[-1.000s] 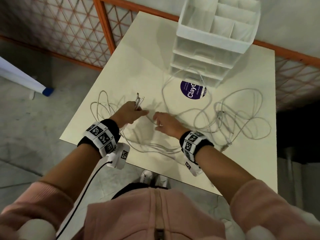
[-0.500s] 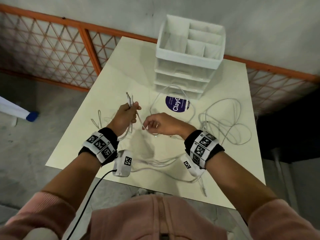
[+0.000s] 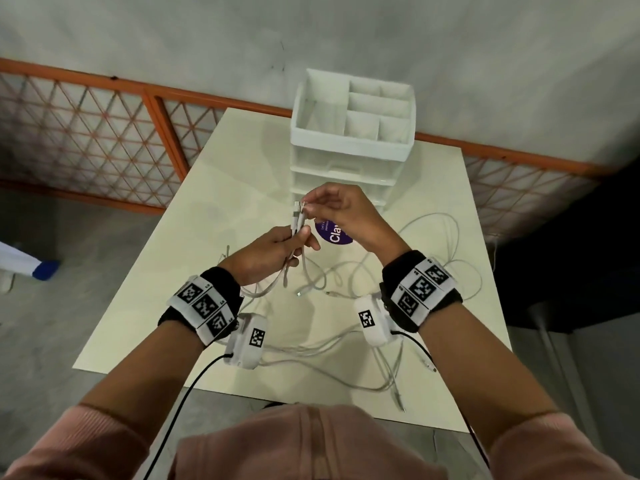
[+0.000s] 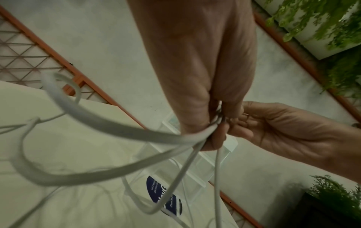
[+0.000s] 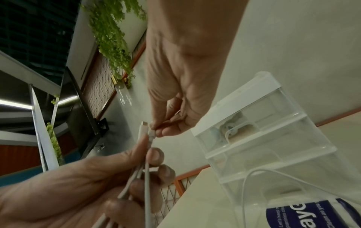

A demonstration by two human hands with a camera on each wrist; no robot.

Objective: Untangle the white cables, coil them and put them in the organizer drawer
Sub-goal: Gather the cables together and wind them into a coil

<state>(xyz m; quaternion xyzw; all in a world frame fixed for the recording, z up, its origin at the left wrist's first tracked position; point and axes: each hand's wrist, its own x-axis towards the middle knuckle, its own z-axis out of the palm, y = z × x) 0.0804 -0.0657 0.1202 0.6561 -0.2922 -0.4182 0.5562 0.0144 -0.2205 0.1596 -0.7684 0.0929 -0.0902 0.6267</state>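
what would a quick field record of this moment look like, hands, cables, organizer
left hand: grips a bunch of white cables just below their plugs, raised off the table
right hand: pinches one plug at the top of that bunch
loose cables: tangled on the table, one end hanging over the near edge
organizer: white, at the far end of the table, drawers closed, open top compartments
sticker: purple, round, in front of the organizer
coiling: not yet begun
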